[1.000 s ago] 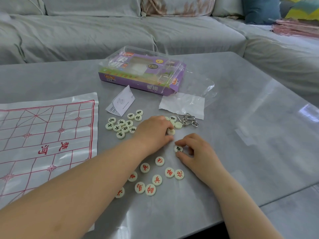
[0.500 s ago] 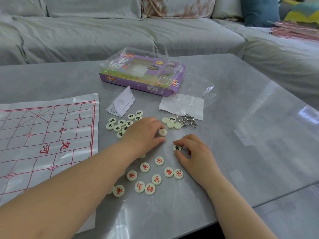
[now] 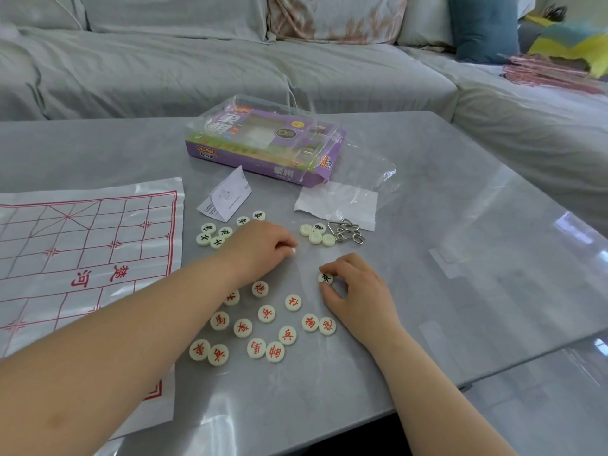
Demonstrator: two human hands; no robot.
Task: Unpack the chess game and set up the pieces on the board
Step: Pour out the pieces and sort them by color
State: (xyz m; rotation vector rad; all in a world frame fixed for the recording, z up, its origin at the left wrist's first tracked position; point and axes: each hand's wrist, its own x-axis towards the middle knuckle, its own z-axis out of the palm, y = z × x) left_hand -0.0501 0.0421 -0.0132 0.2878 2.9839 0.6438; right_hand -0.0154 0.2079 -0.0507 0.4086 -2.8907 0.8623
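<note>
Pinching black-marked piece (image 3: 325,278) with right hand (image 3: 357,296) | left hand (image 3: 260,246) curled round pale piece (image 3: 293,251) | red pieces (image 3: 267,313) loose on table (image 3: 460,225)

board sheet (image 3: 88,258): glossy white, red grid lines, red diagonal cross, red characters mid-sheet.
red-marked pieces (image 3: 266,313): cream discs, red characters.
black-marked pieces (image 3: 217,241): same cream, black characters. lone black-marked piece (image 3: 325,278): same.
blank pieces (image 3: 316,237): plain cream.
box (image 3: 263,149): purple, green strip, clear lid.
leaflet (image 3: 227,199): white, grey print.
ring puzzle (image 3: 348,232): silver.
table (image 3: 460,225): grey, faint marbling, glossy.
sofa (image 3: 197,67): pale grey-green.
teal cushion (image 3: 483,28): solid teal.
patterned cushion (image 3: 332,18): beige, rust blotches.
</note>
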